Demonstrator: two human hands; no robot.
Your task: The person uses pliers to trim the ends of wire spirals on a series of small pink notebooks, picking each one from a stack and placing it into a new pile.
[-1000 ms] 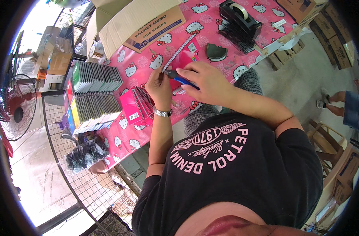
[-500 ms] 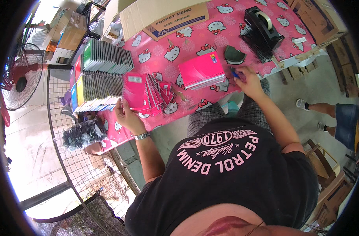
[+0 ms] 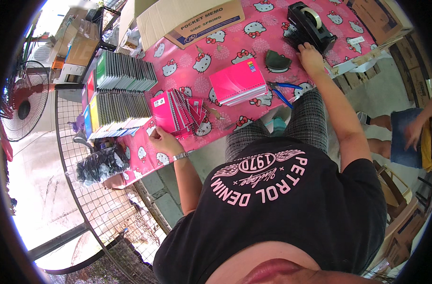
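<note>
Pliers down, right hand out at the wire coils

From where I stand, the work looks partway along: the pink notebook stack (image 3: 237, 84) sits squared on the bench (image 3: 228, 53), between the two grips, while the loose pink notebooks (image 3: 170, 112) lie fanned and unsquared just beyond the left grip (image 3: 165, 142). I can't tell whether every spiral is finished in either pile.

The left grip rests half-curled by the near corner of that fan; whether it pinches anything, I can't tell. The right grip (image 3: 312, 59) reaches to the edge of the black wire coils (image 3: 293, 36), near the tape dispenser (image 3: 306, 22); its fingertips don't show whether it has taken one.

Half a second ago the right grip was on the blue-handled pliers (image 3: 287, 85). Now they lie let go, nearer the person than that grip, beside the stack, and the right grip has moved farther out.
</note>
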